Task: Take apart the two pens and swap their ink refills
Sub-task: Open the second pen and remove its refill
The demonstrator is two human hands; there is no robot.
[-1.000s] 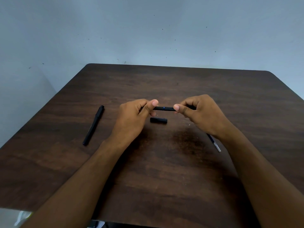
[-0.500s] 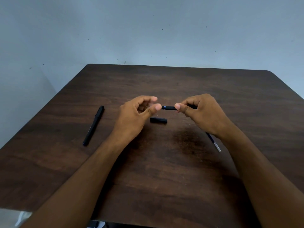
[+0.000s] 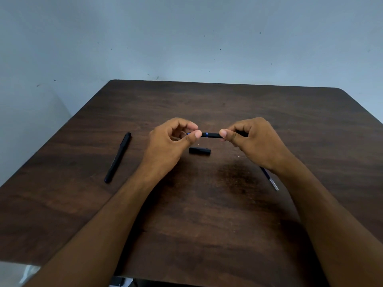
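No readable branding anywhere here, the pens are plain black and any print on them is too small to make out. The only markings showing are a thin blue ring on the pen barrel [image 3: 211, 135] and some faint lettering on the second pen [image 3: 117, 157] that is just a smudge at this size.

The right hand [image 3: 251, 141] is gripping the barrel with fingers curled round it, thumb pressing near its open end. The left hand [image 3: 169, 145] is pinching something thin at the barrel's blue-ringed end between thumb and forefinger; a bit of blue is peeking out there, but what exactly it is holding is hard to tell. Both hands are hovering above the middle of the tabletop [image 3: 207, 204].

A short black cap piece [image 3: 199, 151] is lying flat right below the barrel, between the two hands. The second pen is sitting well off to the left, whole, pointing diagonally. A loose ink refill [image 3: 270, 179] with a silvery end is poking out from under the right wrist.

The tabletop is dark brown wood grain with rounded corners, with a darker patch in the centre. It is standing against a pale blue-grey wall [image 3: 186, 38] that is showing small dark specks.
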